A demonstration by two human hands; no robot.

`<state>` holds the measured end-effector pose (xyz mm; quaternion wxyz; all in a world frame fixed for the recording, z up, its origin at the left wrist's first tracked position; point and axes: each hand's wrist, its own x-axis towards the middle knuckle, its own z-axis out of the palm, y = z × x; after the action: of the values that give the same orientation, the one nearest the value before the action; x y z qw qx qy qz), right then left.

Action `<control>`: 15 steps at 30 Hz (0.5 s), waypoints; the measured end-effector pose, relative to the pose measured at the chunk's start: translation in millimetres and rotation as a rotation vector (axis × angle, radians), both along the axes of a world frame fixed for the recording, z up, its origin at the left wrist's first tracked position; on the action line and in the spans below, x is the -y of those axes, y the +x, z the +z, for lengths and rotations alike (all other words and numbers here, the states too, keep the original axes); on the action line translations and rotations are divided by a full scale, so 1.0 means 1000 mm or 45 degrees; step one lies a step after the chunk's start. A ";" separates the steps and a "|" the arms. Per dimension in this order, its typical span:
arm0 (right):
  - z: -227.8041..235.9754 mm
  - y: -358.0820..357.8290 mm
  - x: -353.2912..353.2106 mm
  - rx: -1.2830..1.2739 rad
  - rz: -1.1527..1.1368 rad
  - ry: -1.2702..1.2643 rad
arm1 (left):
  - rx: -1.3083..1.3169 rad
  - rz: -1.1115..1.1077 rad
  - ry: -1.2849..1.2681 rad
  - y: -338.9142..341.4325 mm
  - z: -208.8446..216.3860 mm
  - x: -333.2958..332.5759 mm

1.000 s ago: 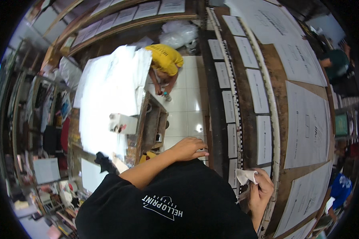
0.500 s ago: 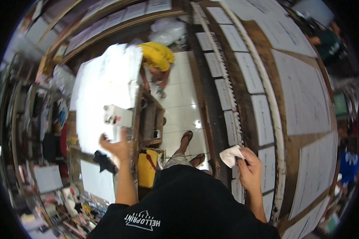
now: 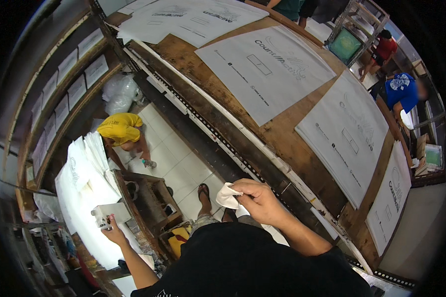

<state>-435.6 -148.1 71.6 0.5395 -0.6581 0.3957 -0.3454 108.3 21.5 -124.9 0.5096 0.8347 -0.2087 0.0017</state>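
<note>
A white box-like container [image 3: 115,212] with small dark marks at one end is over a thick stack of large white sheets [image 3: 86,173] at the left. My left hand [image 3: 115,234] has its fingers closed round the near end of this container. Whether the container rests on the sheets or is slightly lifted, I cannot tell. In front of my body, my right hand [image 3: 260,200] pinches a crumpled off-white cloth [image 3: 227,196] between thumb and fingers. The cloth hangs clear of the long table beside it.
Large printed white sheets [image 3: 267,74] lie on the wooden table [image 3: 282,133], edged by a perforated metal rail [image 3: 213,132]. A person in yellow [image 3: 120,129] crouches in the tiled aisle holding a bottle [image 3: 149,163]. A wooden shelf unit [image 3: 153,198] stands beside the stack. Someone in blue [image 3: 400,91] is far right.
The view has swung to the right, bringing more of the printed table into sight. My left hand has closed on the white container. The cloth stays in my right hand, now nearer my body's middle.
</note>
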 end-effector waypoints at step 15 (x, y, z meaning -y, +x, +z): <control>-0.028 0.059 0.037 0.907 -0.243 0.832 | -0.164 -0.762 -0.260 -0.160 0.114 0.072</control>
<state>-376.7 -184.6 43.8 0.7855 -0.2562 0.3329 -0.4546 -52.1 -50.3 -10.5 0.5809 0.6791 -0.4111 -0.1801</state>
